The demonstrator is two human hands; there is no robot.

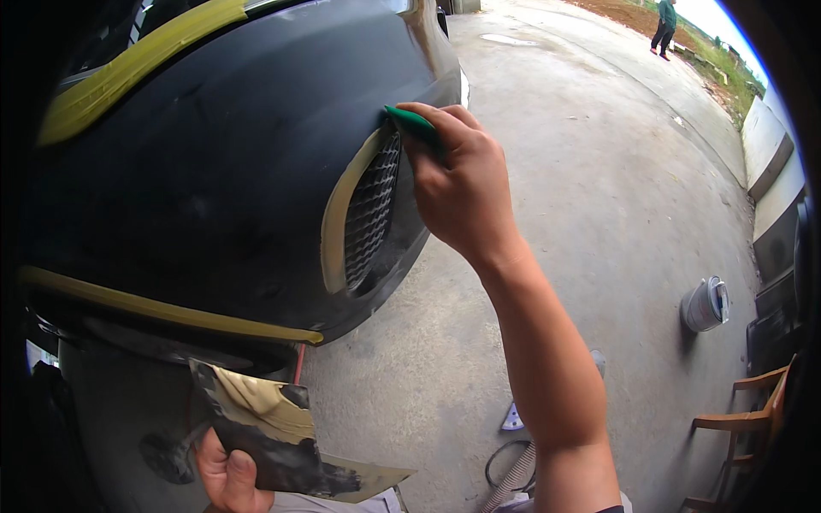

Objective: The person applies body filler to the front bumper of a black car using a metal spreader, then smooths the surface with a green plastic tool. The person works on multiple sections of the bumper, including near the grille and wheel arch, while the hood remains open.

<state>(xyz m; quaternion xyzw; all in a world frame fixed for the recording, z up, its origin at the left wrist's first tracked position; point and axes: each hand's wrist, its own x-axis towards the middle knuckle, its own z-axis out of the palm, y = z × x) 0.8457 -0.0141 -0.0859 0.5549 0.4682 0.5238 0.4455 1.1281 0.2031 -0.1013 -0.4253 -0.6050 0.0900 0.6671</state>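
Note:
My right hand [462, 175] pinches a green putty spreader [415, 124], its edge against the dark vehicle body panel [231, 197] just above a mesh grille [373, 218]. A beige band [338, 214] curves along the grille's left side; whether it is tape or filler I cannot tell. Low on the left, my left hand [227, 479] grips a dark, smeared mixing board [269, 457] with its thumb on top. Beige filler paste [261, 398] lies thickly over the board's upper part. A pointed, beige-smeared piece [368, 479] juts from its lower right; how it joins the board is hidden.
Yellow masking tape [145, 64] edges the panel's top, and another tape strip [171, 309] runs along its bottom. On the concrete floor [599, 214] stand a bucket [705, 305] and a wooden chair [753, 419]. A ribbed hose [513, 479] lies near my right forearm. Someone [664, 30] stands far off.

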